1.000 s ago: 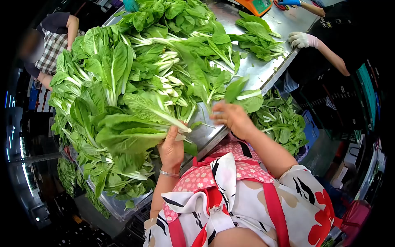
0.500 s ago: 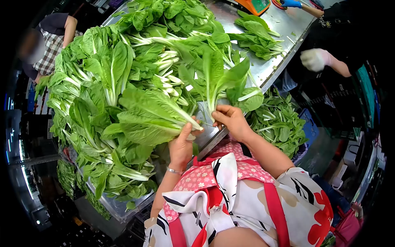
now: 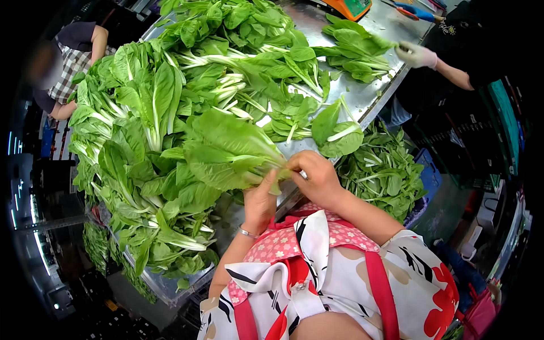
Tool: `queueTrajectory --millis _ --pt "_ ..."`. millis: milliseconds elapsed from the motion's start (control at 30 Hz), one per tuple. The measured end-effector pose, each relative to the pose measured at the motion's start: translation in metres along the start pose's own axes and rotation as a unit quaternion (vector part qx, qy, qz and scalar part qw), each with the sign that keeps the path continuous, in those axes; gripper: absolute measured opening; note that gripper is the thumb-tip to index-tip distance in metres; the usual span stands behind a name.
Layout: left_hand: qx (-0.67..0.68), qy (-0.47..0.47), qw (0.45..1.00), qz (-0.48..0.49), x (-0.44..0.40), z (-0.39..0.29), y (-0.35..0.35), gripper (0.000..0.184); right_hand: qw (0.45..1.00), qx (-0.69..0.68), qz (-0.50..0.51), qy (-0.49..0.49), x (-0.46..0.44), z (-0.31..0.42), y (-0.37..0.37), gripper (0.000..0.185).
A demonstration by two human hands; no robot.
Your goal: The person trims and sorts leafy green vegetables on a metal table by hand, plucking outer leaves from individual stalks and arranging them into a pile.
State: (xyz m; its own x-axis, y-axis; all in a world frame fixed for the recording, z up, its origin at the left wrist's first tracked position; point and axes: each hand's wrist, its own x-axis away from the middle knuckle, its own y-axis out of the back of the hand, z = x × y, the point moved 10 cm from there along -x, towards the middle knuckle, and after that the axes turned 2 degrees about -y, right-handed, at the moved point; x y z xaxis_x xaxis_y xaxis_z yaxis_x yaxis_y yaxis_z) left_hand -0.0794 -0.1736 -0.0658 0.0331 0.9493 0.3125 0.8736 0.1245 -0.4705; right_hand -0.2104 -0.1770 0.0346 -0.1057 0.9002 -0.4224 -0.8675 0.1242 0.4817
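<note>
My left hand (image 3: pixel 260 204) is closed round the stem end of a bunch of leafy greens (image 3: pixel 226 148), whose broad leaves fan out to the upper left. Right beside it, my right hand (image 3: pixel 313 177) has its fingers pinched at the same stem ends; what exactly they grip is too small to make out. A large heap of greens (image 3: pixel 156 107) with white stems lies behind and left of the bunch. Just beyond my right hand, a few loose leaves (image 3: pixel 340 139) rest at the edge of the metal table (image 3: pixel 362 101).
A crate (image 3: pixel 432 175) full of greens (image 3: pixel 385 170) stands below the table's right edge. A co-worker's gloved hand (image 3: pixel 416 55) touches a small pile (image 3: pixel 357 51) near an orange scale (image 3: pixel 347 8). Another person (image 3: pixel 71 62) stands at the far left.
My right hand has moved left to the bunch in my left hand, and the separate greens it held have joined the bunch. The co-worker's gloved hand has reached the small pile.
</note>
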Motion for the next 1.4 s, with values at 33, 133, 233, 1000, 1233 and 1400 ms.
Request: queueTrajectory --millis 33,133,233,1000,1233,1400 --pt "0.0 -0.001 1.0 -0.001 0.0 -0.001 -0.002 0.033 1.0 -0.001 0.0 0.0 0.0 0.0 -0.001 0.016" --pt "0.063 0.018 0.998 0.003 -0.001 -0.004 -0.01 0.032 0.998 -0.001 0.007 0.068 0.004 0.017 -0.004 0.013" --pt "0.114 0.04 0.992 -0.018 -0.001 -0.003 -0.006 0.037 0.937 -0.254 0.019 -0.238 0.017 -0.036 -0.015 0.018" --pt "0.205 0.049 0.973 0.092 0.007 -0.022 -0.023 0.029 0.953 0.244 -0.07 -0.167 -0.086 -0.173 0.054 0.027" --pt "0.175 0.06 0.983 0.003 0.002 -0.017 -0.005 0.031 0.932 -0.106 -0.098 -0.333 -0.064 -0.192 0.056 0.021" --pt "0.149 0.061 0.987 -0.017 -0.011 -0.006 -0.016 0.04 0.852 -0.354 -0.094 -0.373 -0.026 -0.131 0.03 0.017"
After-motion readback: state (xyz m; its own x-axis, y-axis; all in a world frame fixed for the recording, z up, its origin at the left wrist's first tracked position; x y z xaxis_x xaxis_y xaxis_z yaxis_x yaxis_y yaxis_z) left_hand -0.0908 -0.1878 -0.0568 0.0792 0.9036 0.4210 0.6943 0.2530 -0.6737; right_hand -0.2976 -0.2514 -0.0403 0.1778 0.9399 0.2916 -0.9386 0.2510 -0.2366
